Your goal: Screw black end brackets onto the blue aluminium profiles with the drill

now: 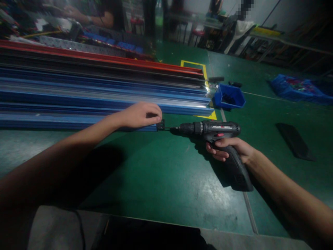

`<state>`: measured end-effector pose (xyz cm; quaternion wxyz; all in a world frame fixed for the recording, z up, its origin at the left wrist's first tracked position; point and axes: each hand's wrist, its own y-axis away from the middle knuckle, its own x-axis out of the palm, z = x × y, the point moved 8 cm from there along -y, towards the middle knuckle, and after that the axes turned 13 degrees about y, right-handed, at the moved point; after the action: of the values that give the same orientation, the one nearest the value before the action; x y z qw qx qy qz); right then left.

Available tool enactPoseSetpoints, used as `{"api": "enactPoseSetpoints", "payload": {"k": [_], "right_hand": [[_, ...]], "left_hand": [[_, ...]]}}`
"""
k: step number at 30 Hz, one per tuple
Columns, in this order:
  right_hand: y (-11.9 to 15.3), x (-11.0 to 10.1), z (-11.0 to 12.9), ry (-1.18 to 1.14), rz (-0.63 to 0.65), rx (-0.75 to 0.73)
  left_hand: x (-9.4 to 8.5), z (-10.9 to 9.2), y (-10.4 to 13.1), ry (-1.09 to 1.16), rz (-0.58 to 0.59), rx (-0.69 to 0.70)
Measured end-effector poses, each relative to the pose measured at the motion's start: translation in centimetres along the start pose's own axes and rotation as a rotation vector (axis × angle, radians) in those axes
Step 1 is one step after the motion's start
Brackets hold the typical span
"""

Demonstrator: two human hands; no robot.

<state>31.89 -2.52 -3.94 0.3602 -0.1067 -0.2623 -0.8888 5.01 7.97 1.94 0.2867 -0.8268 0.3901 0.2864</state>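
Note:
My right hand [236, 147] is wrapped round the grip of a black cordless drill [221, 128], which points left. The drill's thin bit reaches a small black end cap [161, 125] at the right end of the nearest blue metal rail [65, 121]. Whether the tip sits in a screw is too small to tell. My left hand [142, 115] rests over that rail's end, thumb and fingers closed on the end cap, partly hiding it.
Blue, black and red rails [117, 59] lie side by side behind. A blue bin [229, 99] with dark small parts stands beyond their ends. At right are a flat black object [293, 140] and a blue tray [283, 90]. Another person's arm [101, 21] shows across the table.

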Motion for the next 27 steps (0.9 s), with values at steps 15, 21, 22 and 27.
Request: {"api": "enactPoseSetpoints", "payload": {"k": [15, 21, 22, 27], "right_hand": [[0.07, 0.01, 0.1, 0.017, -0.04, 0.004], [0.07, 0.03, 0.17, 0.02, -0.045, 0.001], [0.06, 0.02, 0.14, 0.02, -0.043, 0.003], [0.08, -0.08, -0.03, 0.018, -0.036, 0.012]], "left_hand": [[-0.04, -0.03, -0.05, 0.003, -0.003, -0.002], [0.03, 0.03, -0.08, -0.004, 0.004, -0.003], [0.02, 0.01, -0.09, -0.006, 0.004, -0.003], [-0.03, -0.08, -0.11, -0.006, 0.0, -0.005]]}}
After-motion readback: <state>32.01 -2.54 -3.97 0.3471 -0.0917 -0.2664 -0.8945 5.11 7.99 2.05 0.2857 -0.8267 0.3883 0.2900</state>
